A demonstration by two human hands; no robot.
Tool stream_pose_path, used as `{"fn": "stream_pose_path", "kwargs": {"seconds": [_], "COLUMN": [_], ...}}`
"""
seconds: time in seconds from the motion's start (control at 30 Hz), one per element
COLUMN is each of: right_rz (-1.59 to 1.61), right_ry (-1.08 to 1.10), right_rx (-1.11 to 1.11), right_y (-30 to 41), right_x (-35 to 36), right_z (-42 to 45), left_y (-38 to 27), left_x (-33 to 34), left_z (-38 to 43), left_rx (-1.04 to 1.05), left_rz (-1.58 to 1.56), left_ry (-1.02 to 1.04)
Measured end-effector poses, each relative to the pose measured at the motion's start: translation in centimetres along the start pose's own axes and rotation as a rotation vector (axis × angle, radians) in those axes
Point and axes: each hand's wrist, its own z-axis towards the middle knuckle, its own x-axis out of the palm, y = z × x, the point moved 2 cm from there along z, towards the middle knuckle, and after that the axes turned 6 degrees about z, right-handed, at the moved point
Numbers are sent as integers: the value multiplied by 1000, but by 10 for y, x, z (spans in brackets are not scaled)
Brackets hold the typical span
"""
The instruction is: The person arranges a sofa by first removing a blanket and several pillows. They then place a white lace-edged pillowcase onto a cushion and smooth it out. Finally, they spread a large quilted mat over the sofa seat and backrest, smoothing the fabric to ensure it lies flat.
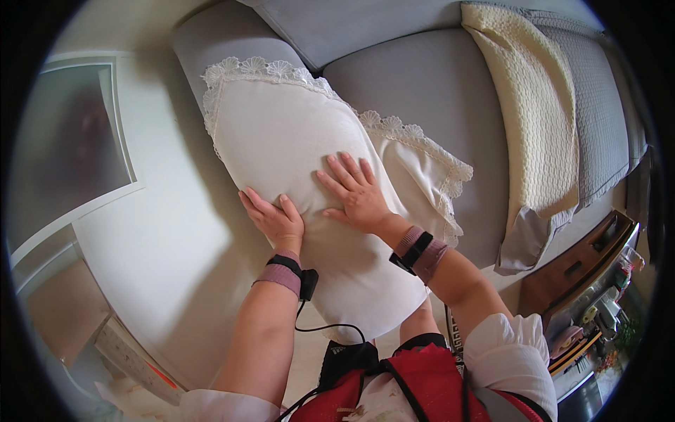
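Observation:
A white cloth with scalloped lace trim [290, 121] is draped over the armrest of a grey sofa [242, 39]. One lace-edged part of it [408, 166] hangs loosely onto the seat, with a few folds. My left hand [277, 219] rests against the armrest's outer side, its thumb apart from the fingers and its palm on the cloth. On top of the armrest, my right hand [358, 198] lies flat on the cloth with spread fingers. Small creases show in the cloth between the two hands. Neither hand grips anything.
A cream textured throw [532, 116] and a grey quilted cover [604, 121] lie across the sofa to the right. A brown wooden table [569, 269] with assorted items stands at lower right. A white wall [153, 221] with a frosted pane [74, 142] borders the left. A black cable [332, 328] hangs from my left wrist.

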Motion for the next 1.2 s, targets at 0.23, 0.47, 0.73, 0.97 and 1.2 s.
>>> {"fn": "stream_pose_path", "kwargs": {"seconds": [0.23,0.47,0.73,0.97,1.2], "right_rz": [106,-35,108,72,-76], "right_ry": [-50,59,-173,-41,-47], "right_rx": [515,-19,568,118,267], "right_y": [-60,49,-15,81,64], "right_x": [3,29,33,48,56], "right_z": [-63,-91,-191,-219,-284], "left_y": [-9,6,6,4,-13], "left_x": [-5,3,1,-25,-71], "left_z": [0,-5,-7,-23,-159], "left_rx": [-78,-25,-61,93,731], "left_rz": [-55,-6,-92,84,47], "left_ry": [123,36,113,61,259]}}
